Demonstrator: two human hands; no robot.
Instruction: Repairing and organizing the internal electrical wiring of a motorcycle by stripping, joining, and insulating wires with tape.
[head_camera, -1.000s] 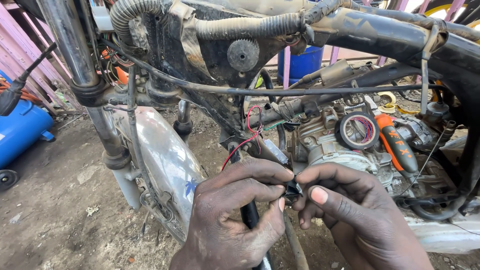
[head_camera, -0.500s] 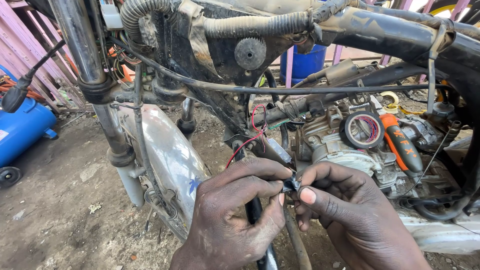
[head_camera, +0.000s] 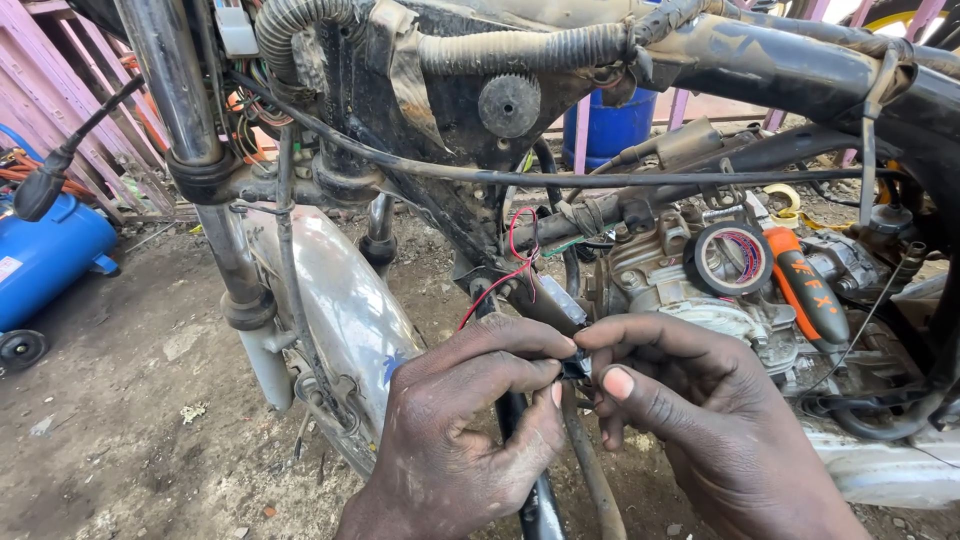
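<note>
1. Head view, looking down: both hands meeting in front of a stripped motorcycle frame (head_camera: 760, 60), low in the middle of the picture.
2. Left hand (head_camera: 470, 420): fingers curled tight, thumb and forefinger pinched narrow on a small black connector (head_camera: 574, 368).
3. Right hand (head_camera: 700, 420): thumb and forefinger pinched on the same connector from the other side, fingertips of both hands touching around it.
4. Connector: held between the two hands, just below the engine (head_camera: 700, 290) and just above a black frame tube (head_camera: 530, 480); mostly hidden by the fingers, shape hard to tell.
5. Red wire (head_camera: 512, 262): looping above the hands, then running down toward the left hand.
6. Roll of black tape (head_camera: 728, 258): resting on top of the engine, above the right hand.
7. Orange-handled tool (head_camera: 806, 288): lying on the engine just to the right of the tape roll.
8. Front fender (head_camera: 345, 300): silver, dusty, to the left of the hands, beside the chrome fork leg (head_camera: 200, 170).
9. Black cable (head_camera: 560, 178): stretched across the frame above the engine.
10. Blue tank (head_camera: 45, 255) on wheels: at the left edge, on the dirt ground (head_camera: 130, 440), well apart from the hands.
11. Blue barrel (head_camera: 615, 125): behind the frame, partly hidden.
</note>
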